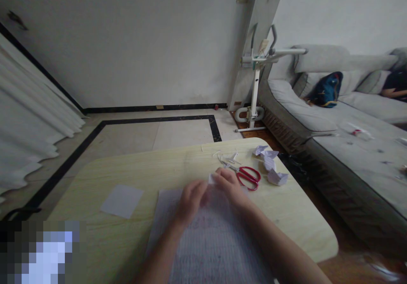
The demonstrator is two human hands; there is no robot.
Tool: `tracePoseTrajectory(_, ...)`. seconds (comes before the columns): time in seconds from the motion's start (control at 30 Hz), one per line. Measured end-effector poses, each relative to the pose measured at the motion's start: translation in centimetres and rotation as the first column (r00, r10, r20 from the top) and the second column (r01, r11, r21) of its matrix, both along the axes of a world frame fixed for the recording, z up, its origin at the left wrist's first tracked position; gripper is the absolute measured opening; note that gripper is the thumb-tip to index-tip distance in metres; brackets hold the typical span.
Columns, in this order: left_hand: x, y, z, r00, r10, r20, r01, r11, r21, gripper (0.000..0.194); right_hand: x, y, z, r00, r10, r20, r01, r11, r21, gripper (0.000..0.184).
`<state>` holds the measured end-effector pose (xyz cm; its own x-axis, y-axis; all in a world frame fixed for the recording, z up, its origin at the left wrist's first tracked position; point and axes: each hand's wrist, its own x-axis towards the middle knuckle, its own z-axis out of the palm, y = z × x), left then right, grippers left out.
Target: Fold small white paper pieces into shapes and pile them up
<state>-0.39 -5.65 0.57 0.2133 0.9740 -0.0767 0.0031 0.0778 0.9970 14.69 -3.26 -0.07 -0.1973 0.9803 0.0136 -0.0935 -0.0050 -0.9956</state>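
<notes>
Between my two hands is a small piece of white paper (pixel 212 179), its edge showing at the fingertips. My left hand (pixel 193 196) is closed on its left side, fingers bent and partly blurred. My right hand (pixel 229 184) pinches it from the right. Both hands are over a large lined sheet (pixel 203 241) with writing on it, spread on the table. Just beyond my right hand lie red-handled scissors (pixel 248 177). Several folded paper pieces (pixel 270 163) sit to their right. A flat square of paper (pixel 122 200) rests on the left.
Thin white paper scraps (pixel 232 157) lie near the far edge of the pale wooden table (pixel 85 241). A grey sofa (pixel 359 144) with a blue bag (pixel 329 90) stands at right, where a person's arm (pixel 394 92) shows. White exercise equipment (pixel 255 89) stands by the wall.
</notes>
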Motion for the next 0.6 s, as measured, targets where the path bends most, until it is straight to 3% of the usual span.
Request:
tracePoseTrajectory(0.43, -0.2, 0.1, -0.5, 0.990, 0.130, -0.049, -0.126, 0.989, 0.081, 0.032, -0.5, -0.3, 0.5, 0.973, 0.042, 0.225, -0.058, 0.996, 0.066, 0.030)
tracePoseTrajectory(0.6, -0.2, 0.4, -1.1, 0.977, 0.140, -0.163, -0.114, 0.980, 0.162, 0.032, -0.4, -0.3, 0.4, 0.962, 0.030, 0.271, -0.074, 0.986, 0.152, 0.026)
